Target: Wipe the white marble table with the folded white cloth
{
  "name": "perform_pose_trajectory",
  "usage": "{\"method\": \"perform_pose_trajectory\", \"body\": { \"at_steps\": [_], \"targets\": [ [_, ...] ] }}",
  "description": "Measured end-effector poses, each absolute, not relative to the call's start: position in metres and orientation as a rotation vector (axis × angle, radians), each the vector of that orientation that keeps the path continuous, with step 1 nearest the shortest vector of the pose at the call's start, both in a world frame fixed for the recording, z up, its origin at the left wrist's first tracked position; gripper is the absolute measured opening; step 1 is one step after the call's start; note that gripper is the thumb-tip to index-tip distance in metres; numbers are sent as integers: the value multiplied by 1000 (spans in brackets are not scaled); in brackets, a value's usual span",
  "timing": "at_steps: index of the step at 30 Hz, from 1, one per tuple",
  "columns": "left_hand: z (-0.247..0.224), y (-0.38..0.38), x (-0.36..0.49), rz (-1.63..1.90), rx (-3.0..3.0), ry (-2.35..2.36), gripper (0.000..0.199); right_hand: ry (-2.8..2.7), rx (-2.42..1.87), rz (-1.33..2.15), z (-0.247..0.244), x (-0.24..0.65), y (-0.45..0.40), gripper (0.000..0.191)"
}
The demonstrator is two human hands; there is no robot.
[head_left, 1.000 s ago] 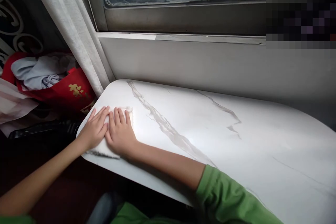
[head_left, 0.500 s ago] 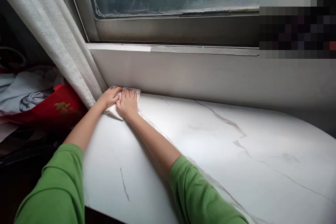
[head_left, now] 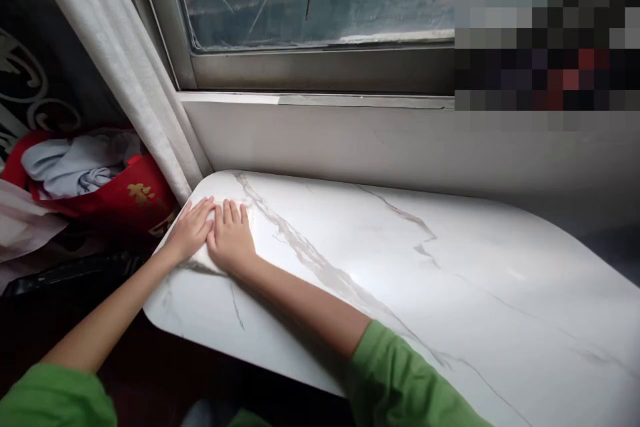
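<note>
Both my hands lie flat, side by side, on a white cloth (head_left: 203,257) at the left end of a white marbled table (head_left: 310,320). My left hand (head_left: 191,230) has its fingers stretched out, close to the table's left edge. Beside it, my right hand (head_left: 231,235) presses down with fingers apart, its thumb near my left hand. The cloth shows between and below the hands; its remaining part is hidden under them.
A pale curtain (head_left: 120,60) hangs at the left, by the window frame (head_left: 320,71). Behind the table runs a grey wall (head_left: 325,147). Left of the table, a red bag (head_left: 120,197) holds light clothes (head_left: 80,163).
Both hands and the cloth have moved back from the wall corner, toward me. The rounded far-left table corner now shows. The view has shifted slightly.
</note>
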State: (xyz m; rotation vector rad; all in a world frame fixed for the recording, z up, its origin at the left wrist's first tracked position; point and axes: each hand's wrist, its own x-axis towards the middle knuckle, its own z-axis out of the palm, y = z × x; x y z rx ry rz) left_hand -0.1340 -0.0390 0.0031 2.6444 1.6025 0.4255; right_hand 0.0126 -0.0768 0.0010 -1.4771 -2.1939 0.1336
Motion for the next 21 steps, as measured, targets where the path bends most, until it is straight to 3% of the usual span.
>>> {"method": "perform_pose_trajectory", "body": {
  "at_steps": [7,12,16,21],
  "targets": [
    [2,-147,-133,422,2702,1651,52,-2385,-1252,191,8,27,-164,61],
    [2,-177,-106,411,2690,1688,53,-2413,-1182,179,4,54,-183,62],
    [4,-148,-89,392,2659,1678,53,-2402,-1261,196,4,65,-160,62],
    [8,-52,-62,328,2631,1585,51,-2274,-1552,327,8,79,-79,60]
  ]
}}
